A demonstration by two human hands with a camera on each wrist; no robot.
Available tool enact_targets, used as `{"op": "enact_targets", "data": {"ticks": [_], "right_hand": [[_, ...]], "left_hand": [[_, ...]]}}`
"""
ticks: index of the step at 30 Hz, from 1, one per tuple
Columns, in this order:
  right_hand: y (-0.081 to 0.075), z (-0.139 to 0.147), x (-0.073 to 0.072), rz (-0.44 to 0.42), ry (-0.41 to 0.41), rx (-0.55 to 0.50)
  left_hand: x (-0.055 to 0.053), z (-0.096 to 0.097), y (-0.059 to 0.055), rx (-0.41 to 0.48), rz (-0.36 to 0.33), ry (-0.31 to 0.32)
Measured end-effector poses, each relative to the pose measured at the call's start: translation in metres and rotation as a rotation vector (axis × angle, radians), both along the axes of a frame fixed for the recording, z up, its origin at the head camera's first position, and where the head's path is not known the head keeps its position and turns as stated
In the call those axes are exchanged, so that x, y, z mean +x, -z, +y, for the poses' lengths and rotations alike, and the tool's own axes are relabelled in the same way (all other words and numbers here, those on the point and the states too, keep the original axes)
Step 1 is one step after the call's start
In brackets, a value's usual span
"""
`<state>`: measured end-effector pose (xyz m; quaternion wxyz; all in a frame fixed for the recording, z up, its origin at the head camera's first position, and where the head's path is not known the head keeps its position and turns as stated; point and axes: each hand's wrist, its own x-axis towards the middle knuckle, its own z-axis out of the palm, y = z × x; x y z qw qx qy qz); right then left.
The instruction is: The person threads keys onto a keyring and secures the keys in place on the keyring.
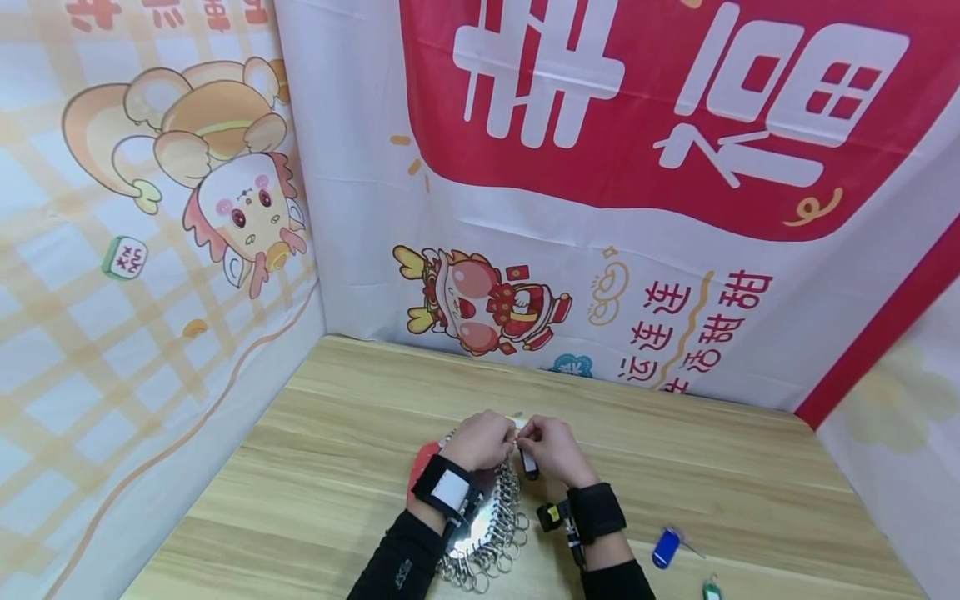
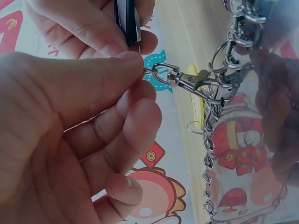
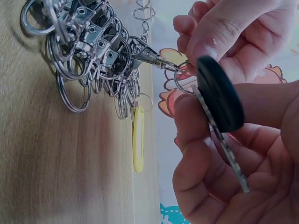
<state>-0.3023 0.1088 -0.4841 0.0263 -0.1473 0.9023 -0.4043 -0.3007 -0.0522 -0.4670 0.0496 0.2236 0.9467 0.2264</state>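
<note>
My left hand (image 1: pixel 480 439) pinches a key ring (image 3: pixel 183 85) between thumb and forefinger. This ring joins a silver swivel clasp (image 2: pixel 187 81) attached at the edge of a shiny, see-through panel (image 1: pixel 483 508). Close beside it, my right hand (image 1: pixel 557 450) holds a black key tag (image 3: pixel 219 95) and a silver key (image 3: pixel 229 154) between thumb and fingers. The key's blade points away from the ring, and fingers partly hide where tag, key and ring meet. Many more clasps with rings (image 3: pixel 77 86) hang along the panel's edge.
A yellow key tag (image 3: pixel 138 140) lies beyond the clasps. On the wooden table (image 1: pixel 300 500), a blue key tag with a key (image 1: pixel 666 548) and a green tag (image 1: pixel 711 590) lie to the right. Something red (image 1: pixel 422 462) shows at the panel's left. Printed cloth (image 1: pixel 360 208) stands behind.
</note>
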Motion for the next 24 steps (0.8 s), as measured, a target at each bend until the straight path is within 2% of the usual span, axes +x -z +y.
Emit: {"op": "enact_targets", "data": {"ticks": [11, 18, 24], "right_hand": [[-0.0009, 0.0000, -0.0004, 0.018, -0.040, 0.009], [-0.0002, 0.0004, -0.0006, 0.014, -0.024, -0.007], [-0.0007, 0.0002, 0.0003, 0.023, -0.016, -0.001]], "left_hand": [[-0.0014, 0.0002, 0.0027, -0.002, -0.033, -0.027], [-0.0030, 0.0001, 0.0038, -0.006, 0.030, -0.005], [-0.0021, -0.0001, 0.0032, -0.015, 0.044, -0.009]]}}
